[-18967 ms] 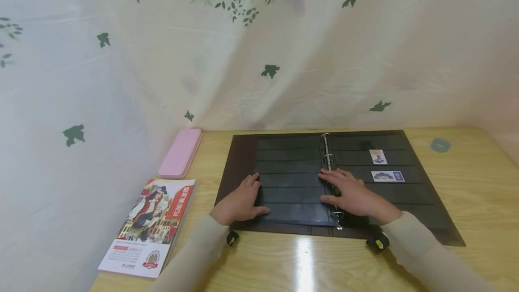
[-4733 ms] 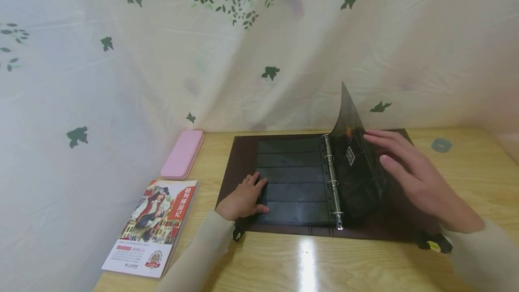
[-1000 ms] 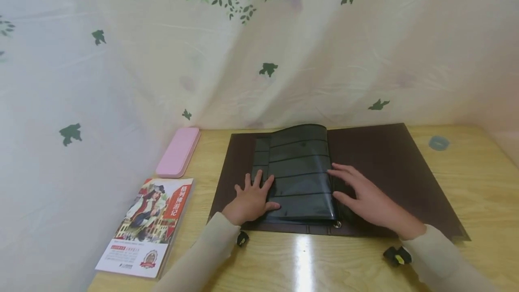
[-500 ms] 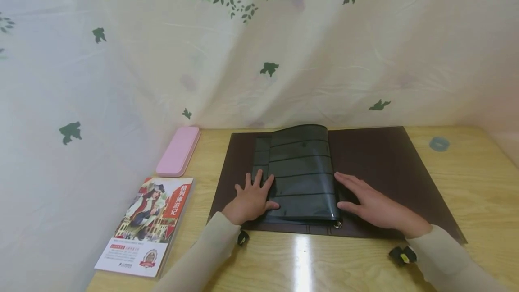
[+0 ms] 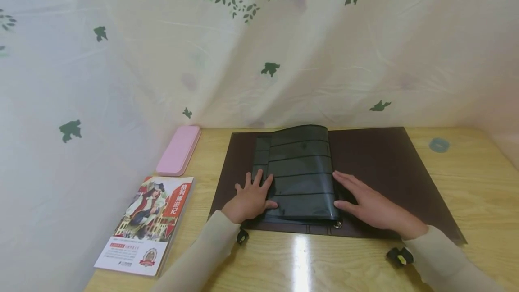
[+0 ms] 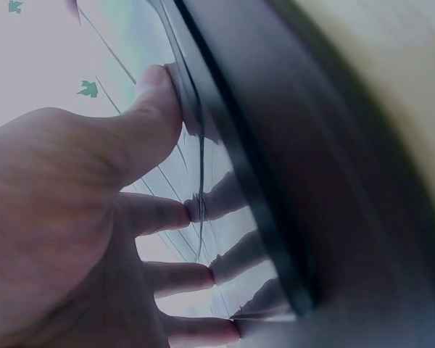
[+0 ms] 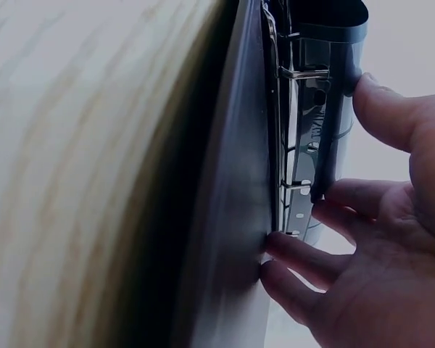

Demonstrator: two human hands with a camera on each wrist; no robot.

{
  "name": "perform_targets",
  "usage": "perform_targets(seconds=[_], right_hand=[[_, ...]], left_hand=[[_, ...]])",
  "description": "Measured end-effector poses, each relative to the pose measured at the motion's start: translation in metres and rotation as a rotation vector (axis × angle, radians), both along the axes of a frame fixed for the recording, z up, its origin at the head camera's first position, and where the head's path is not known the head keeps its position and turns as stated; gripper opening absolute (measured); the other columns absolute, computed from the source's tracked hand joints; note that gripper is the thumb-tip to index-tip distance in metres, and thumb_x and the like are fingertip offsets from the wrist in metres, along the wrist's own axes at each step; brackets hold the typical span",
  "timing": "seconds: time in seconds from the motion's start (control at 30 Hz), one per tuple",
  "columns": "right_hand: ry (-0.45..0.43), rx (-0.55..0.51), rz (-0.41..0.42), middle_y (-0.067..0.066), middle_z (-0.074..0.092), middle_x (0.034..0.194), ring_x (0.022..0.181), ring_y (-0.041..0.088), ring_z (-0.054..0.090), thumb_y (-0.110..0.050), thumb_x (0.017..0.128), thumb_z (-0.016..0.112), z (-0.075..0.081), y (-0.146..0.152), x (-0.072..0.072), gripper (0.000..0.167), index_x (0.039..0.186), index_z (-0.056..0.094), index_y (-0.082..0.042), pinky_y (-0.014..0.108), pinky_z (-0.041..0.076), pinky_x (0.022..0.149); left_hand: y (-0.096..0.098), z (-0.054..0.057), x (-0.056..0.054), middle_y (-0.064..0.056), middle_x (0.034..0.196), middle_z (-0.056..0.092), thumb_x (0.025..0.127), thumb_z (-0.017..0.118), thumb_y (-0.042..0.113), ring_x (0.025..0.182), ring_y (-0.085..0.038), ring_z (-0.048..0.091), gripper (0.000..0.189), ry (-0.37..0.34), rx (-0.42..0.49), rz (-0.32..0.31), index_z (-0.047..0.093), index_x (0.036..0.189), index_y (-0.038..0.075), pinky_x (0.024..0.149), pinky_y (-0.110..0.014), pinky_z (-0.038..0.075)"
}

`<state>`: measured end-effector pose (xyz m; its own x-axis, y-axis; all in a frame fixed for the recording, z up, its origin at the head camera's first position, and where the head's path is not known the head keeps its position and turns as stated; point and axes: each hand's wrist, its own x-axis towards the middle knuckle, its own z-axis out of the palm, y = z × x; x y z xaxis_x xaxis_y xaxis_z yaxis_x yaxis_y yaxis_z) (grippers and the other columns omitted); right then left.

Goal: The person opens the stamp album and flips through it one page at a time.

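A stamp album (image 5: 385, 166) with a dark brown ring-binder cover lies spread on the table. Its black pocket pages (image 5: 300, 161) are all turned to the left side and bulge near the rings. My left hand (image 5: 248, 199) rests with spread fingers on the left edge of the pages; the thumb and fingertips meet the glossy sheet in the left wrist view. At the ring side, my right hand (image 5: 371, 204) touches the curved fold of the pages with extended fingers. The metal rings (image 7: 304, 74) show beneath that fold in the right wrist view.
Left of the album lie a pink case (image 5: 179, 150) and, nearer me, a paperback book (image 5: 146, 224) with an illustrated cover. A small round bluish translucent disc (image 5: 439, 144) is at the back right. A patterned curtain (image 5: 227, 66) hangs behind the wooden table (image 5: 259, 260).
Earlier, pages with stamps lay on the right; they were lifted and turned left, baring the right cover. Over the last second my right hand shifted slightly right and toward me; the left stayed put.
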<state>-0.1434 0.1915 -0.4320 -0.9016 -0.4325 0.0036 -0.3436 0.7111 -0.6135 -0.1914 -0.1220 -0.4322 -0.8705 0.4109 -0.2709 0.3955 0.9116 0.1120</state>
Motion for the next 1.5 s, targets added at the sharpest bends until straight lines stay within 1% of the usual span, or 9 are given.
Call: perform_targets(seconds=[0.1, 0.33, 0.53, 0.7, 0.9, 1.03, 1.2, 1.37, 1.5], right_hand=[[0.004, 0.000, -0.006, 0.015, 0.025, 0.151, 0.133, 0.042, 0.028, -0.050, 0.093, 0.053, 0.001, -0.001, 0.001, 0.076, 0.149, 0.026, -0.007, 0.061, 0.032, 0.095], [0.003, 0.017, -0.029, 0.015, 0.024, 0.152, 0.134, 0.042, 0.026, -0.054, 0.092, 0.050, -0.001, -0.005, 0.002, 0.078, 0.150, 0.026, -0.008, 0.062, 0.031, 0.096], [0.026, 0.030, -0.040, 0.016, 0.025, 0.151, 0.133, 0.043, 0.027, -0.053, 0.093, 0.051, -0.002, -0.008, 0.003, 0.077, 0.149, 0.027, -0.006, 0.063, 0.031, 0.096], [0.029, 0.034, -0.044, 0.016, 0.025, 0.151, 0.132, 0.043, 0.028, -0.052, 0.093, 0.051, -0.002, -0.010, 0.003, 0.076, 0.149, 0.027, -0.006, 0.064, 0.030, 0.095], [0.030, 0.044, -0.050, 0.015, 0.024, 0.152, 0.130, 0.043, 0.034, -0.054, 0.093, 0.050, -0.002, -0.011, 0.004, 0.077, 0.150, 0.027, -0.007, 0.066, 0.029, 0.094], [0.035, 0.051, -0.053, 0.013, 0.025, 0.152, 0.127, 0.043, 0.038, -0.055, 0.093, 0.049, -0.002, -0.011, 0.004, 0.077, 0.150, 0.027, -0.008, 0.069, 0.027, 0.093], [0.036, 0.052, -0.059, 0.013, 0.025, 0.152, 0.127, 0.043, 0.039, -0.055, 0.092, 0.049, -0.002, -0.012, 0.003, 0.077, 0.150, 0.028, -0.008, 0.071, 0.024, 0.092], [0.039, 0.057, -0.067, 0.013, 0.025, 0.152, 0.126, 0.043, 0.039, -0.056, 0.092, 0.049, -0.001, -0.013, 0.002, 0.078, 0.149, 0.028, -0.008, 0.070, 0.025, 0.093], [0.047, 0.058, -0.071, 0.012, 0.026, 0.152, 0.125, 0.042, 0.041, -0.055, 0.093, 0.049, 0.000, -0.016, 0.002, 0.077, 0.149, 0.028, -0.007, 0.070, 0.026, 0.093]], left_hand=[[-0.001, 0.000, 0.000, -0.017, 0.154, 0.016, 0.089, 0.053, 0.054, 0.135, -0.049, 0.016, 0.078, 0.002, -0.003, -0.002, 0.024, 0.152, 0.019, 0.090, -0.070, 0.032], [-0.002, 0.000, -0.001, -0.016, 0.155, 0.014, 0.089, 0.053, 0.053, 0.136, -0.048, 0.014, 0.078, -0.020, 0.002, 0.004, 0.022, 0.152, 0.019, 0.091, -0.069, 0.030], [-0.002, 0.000, -0.002, -0.016, 0.155, 0.013, 0.089, 0.054, 0.051, 0.136, -0.048, 0.014, 0.078, -0.028, 0.010, 0.002, 0.022, 0.152, 0.018, 0.091, -0.070, 0.030], [-0.002, 0.000, -0.002, -0.016, 0.155, 0.014, 0.089, 0.055, 0.050, 0.136, -0.048, 0.014, 0.078, -0.024, 0.006, -0.001, 0.023, 0.152, 0.017, 0.091, -0.069, 0.030], [-0.003, -0.001, -0.001, -0.016, 0.155, 0.015, 0.090, 0.055, 0.049, 0.136, -0.047, 0.015, 0.077, -0.011, 0.005, -0.001, 0.024, 0.152, 0.017, 0.091, -0.069, 0.031], [-0.003, 0.000, 0.000, -0.016, 0.154, 0.015, 0.090, 0.055, 0.048, 0.136, -0.047, 0.015, 0.076, -0.013, 0.008, 0.000, 0.024, 0.152, 0.016, 0.091, -0.069, 0.031], [-0.003, 0.002, 0.000, -0.016, 0.155, 0.015, 0.091, 0.054, 0.047, 0.136, -0.047, 0.016, 0.074, -0.014, 0.000, -0.003, 0.024, 0.152, 0.015, 0.091, -0.069, 0.031], [-0.003, 0.002, 0.000, -0.016, 0.155, 0.015, 0.092, 0.053, 0.047, 0.136, -0.046, 0.016, 0.074, -0.016, -0.009, -0.005, 0.023, 0.152, 0.015, 0.092, -0.068, 0.032], [-0.003, 0.003, 0.000, -0.016, 0.155, 0.014, 0.092, 0.055, 0.043, 0.137, -0.046, 0.015, 0.074, -0.025, 0.000, -0.004, 0.023, 0.152, 0.014, 0.093, -0.067, 0.032]])
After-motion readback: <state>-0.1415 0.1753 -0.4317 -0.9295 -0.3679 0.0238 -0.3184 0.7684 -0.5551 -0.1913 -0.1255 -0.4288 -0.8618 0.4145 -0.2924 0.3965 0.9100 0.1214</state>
